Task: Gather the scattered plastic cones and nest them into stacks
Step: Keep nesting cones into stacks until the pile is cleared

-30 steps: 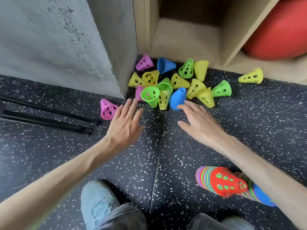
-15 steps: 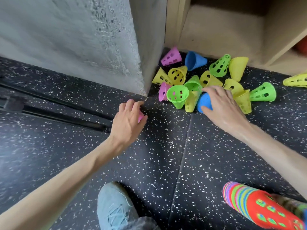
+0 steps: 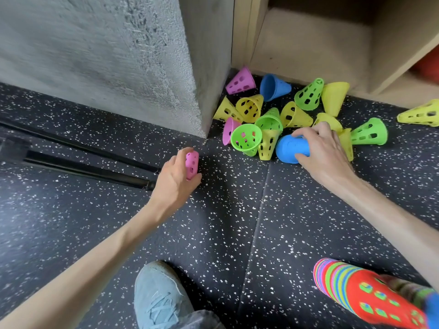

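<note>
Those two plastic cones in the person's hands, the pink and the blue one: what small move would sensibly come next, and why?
Probably bring them together and nest one into the other. The left hand already grips the pink perforated plastic cone, and the right hand grips the blue plastic cone at the edge of the pile. The nested multicoloured stack lies nearby to receive them afterwards.

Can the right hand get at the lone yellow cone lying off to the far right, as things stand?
Probably not right away. The right hand grips a blue cone, so it is occupied. The path itself looks free: the yellow cone lies apart from the pile on bare floor, with only a green cone nearby.
</note>
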